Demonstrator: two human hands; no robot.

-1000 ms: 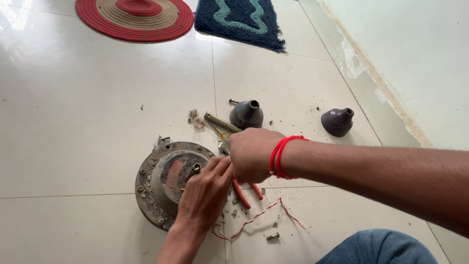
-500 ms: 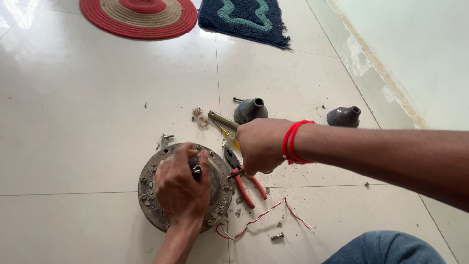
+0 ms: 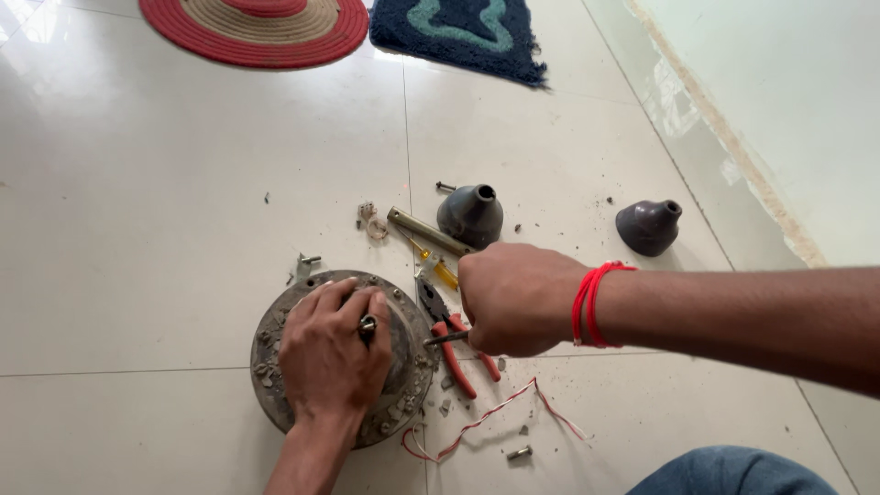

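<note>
On the white tiled floor (image 3: 137, 229), seen from the head camera, a round, grimy metal motor housing (image 3: 408, 380) lies flat. Left hand (image 3: 332, 353) presses down on top of it, fingers curled around its central shaft (image 3: 367, 324). Right hand (image 3: 513, 298), with a red thread band (image 3: 591, 302) at the wrist, is clenched around a thin dark tool (image 3: 446, 337), perhaps a screwdriver, whose tip meets the housing's edge. Red-handled pliers (image 3: 454, 344) lie just beside. Two dark cone-shaped covers (image 3: 470, 215) sit farther off.
</note>
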